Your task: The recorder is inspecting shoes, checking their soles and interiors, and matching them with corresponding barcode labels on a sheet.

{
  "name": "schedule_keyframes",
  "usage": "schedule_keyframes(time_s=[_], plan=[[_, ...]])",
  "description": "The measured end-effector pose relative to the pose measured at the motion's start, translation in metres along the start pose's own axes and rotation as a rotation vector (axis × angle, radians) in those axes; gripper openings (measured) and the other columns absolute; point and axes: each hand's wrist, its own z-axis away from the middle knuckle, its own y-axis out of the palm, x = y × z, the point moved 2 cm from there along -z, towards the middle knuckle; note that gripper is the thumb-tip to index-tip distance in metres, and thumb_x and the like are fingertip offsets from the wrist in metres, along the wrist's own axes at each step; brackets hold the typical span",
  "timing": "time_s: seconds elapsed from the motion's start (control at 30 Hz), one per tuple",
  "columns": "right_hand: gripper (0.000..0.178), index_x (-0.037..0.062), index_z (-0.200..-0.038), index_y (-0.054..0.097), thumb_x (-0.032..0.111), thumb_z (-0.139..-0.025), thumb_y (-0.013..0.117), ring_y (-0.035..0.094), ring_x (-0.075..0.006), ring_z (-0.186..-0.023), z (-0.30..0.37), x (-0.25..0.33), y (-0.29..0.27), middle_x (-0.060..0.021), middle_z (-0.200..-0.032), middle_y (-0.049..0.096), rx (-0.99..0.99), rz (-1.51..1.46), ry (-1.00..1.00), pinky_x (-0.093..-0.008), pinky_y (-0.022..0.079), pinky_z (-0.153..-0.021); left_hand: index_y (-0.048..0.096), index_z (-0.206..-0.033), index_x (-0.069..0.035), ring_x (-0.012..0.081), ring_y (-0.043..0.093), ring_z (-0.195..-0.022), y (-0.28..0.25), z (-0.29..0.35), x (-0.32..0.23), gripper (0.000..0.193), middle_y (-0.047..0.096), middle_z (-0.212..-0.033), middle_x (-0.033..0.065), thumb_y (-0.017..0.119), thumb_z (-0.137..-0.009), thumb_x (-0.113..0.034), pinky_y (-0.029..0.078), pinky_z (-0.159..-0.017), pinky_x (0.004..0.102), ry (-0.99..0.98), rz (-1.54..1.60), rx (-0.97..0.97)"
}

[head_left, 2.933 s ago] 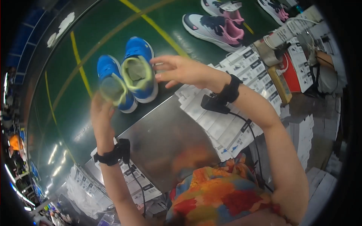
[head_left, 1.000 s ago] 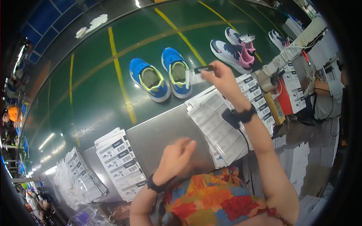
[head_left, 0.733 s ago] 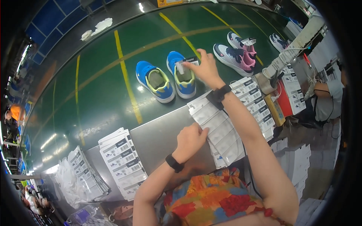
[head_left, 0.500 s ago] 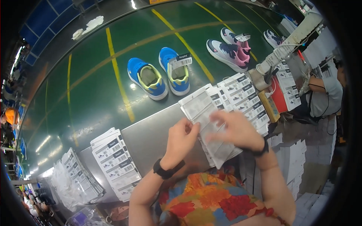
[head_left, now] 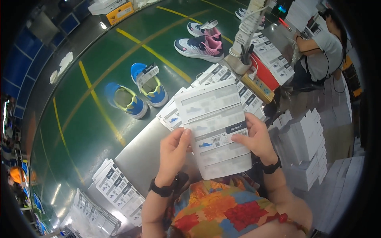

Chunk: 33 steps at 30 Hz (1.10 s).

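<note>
While a label sheet (head_left: 216, 109) is held up, blue shoes (head_left: 150, 88) stand near

Because the left hand (head_left: 174, 148) pinches its left edge and the right hand (head_left: 258, 139) grips its right edge, with the thumb on the print, the label sheet is between them, and it partly hides a pile of sheets (head_left: 170, 112). On the green table (head_left: 85, 127), the blue shoes stand side by side (the right one has a tag (head_left: 148, 74) across its opening).

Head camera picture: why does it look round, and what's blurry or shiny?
Head view: the fisheye lens bends the green work surface and darkens corners; head view: left blue sneaker blurs toward its toe, white label sheet looks sharper; head view: glare brightens the steel ledge.
</note>
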Motion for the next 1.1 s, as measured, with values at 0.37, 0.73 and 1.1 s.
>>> schedule_keyframes(time_s=[0.37, 0.73, 1.1], plan=[[0.038, -0.0033, -0.115, 0.055, 0.010, -0.082, 0.067, 0.060, -0.0122, -0.080, -0.007, -0.004, -0.003, -0.0118, -0.097, 0.064, -0.071, 0.423, -0.024, -0.0258, 0.049, -0.068, 0.059, -0.105, 0.001, 0.0094, 0.060, -0.070, -0.013, -0.001, 0.026, 0.024, 0.065, -0.084, 0.0058, 0.053, -0.094, -0.019, 0.048, -0.059, 0.0235, -0.057, -0.150, -0.225], [0.048, -0.0028, -0.115, 0.052, 0.022, -0.077, 0.069, 0.046, -0.0340, -0.111, -0.022, -0.052, -0.010, -0.0187, -0.120, 0.050, 0.055, 0.984, -0.277, -0.0381, 0.040, -0.095, 0.043, -0.126, 0.003, 0.0379, 0.049, -0.107, -0.049, -0.036, 0.017, 0.054, 0.050, -0.121, 0.0230, 0.064, -0.081, -0.020, 0.040, -0.091, 0.0428, 0.606, -1.239, -0.258], [0.052, 0.0013, -0.115, 0.053, 0.017, -0.070, 0.073, 0.047, -0.0331, -0.109, -0.014, -0.066, -0.008, -0.0156, -0.119, 0.053, 0.066, 0.915, -0.326, -0.0380, 0.038, -0.096, 0.043, -0.129, -0.002, 0.0358, 0.049, -0.105, -0.061, -0.070, 0.023, 0.067, 0.050, -0.112, 0.0194, 0.070, -0.073, -0.028, 0.037, -0.085, 0.0495, 0.325, -1.279, -0.176]])
